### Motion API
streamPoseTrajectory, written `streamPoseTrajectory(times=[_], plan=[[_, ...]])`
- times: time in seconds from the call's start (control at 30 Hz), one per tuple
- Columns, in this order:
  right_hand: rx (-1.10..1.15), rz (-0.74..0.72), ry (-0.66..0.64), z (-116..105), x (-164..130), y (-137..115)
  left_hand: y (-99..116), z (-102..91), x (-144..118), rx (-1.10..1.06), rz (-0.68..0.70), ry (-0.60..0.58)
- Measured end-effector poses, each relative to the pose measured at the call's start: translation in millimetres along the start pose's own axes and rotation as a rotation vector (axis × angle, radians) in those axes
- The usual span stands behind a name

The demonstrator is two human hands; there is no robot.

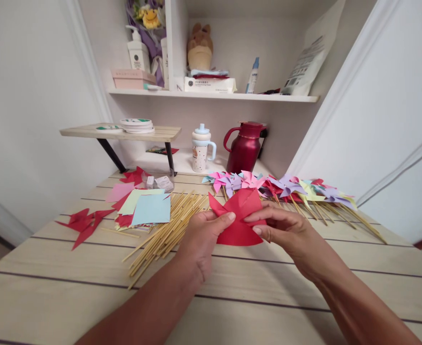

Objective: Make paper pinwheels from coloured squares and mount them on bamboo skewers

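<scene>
A red sheet of paper (pixel 241 232), with slit and curling flaps like a pinwheel, is held up in front of me between both hands. My left hand (pixel 205 235) pinches its left side, thumb on top near the middle. On the other side, the fingers and thumb of my right hand (pixel 280 225) close on the right edge. Just left of the paper lies a loose pile of thin wooden sticks (pixel 167 235). Behind it spreads a row of finished paper pinwheels on sticks (pixel 286 184) in pink, purple, red and yellow.
Colored paper squares (pixel 151 208) and cut red paper pieces (pixel 85 225) lie at the left, near small clear packets (pixel 164 183). At the back stand a white cup with a blue handle (pixel 200 153) and a red thermos jug (pixel 245 148). A small raised shelf (pixel 88 132) stands back left.
</scene>
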State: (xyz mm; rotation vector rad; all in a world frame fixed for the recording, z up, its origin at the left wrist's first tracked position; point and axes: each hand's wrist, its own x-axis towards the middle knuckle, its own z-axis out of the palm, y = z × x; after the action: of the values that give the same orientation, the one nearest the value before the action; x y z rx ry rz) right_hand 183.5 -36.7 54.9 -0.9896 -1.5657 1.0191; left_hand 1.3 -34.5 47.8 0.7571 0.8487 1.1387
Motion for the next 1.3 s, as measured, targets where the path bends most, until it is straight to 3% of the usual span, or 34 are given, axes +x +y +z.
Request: streamPoseTrajectory(times=[0.37, 0.63, 1.3], plan=[[-0.082, -0.046, -0.032, 2.1, -0.2, 0.3, -1.7, 2.1, -0.5, 0.082, 0.053, 0.008], [-0.148, 0.041, -0.016, 4.9, -3.8, -2.0, 2.3, 5.7, -4.6, 0.16, 0.061, 0.08], [-0.121, 0.043, 0.021, 7.3, -2.2, 5.0, -3.4, 7.0, -5.0, 0.139, 0.042, 0.076]])
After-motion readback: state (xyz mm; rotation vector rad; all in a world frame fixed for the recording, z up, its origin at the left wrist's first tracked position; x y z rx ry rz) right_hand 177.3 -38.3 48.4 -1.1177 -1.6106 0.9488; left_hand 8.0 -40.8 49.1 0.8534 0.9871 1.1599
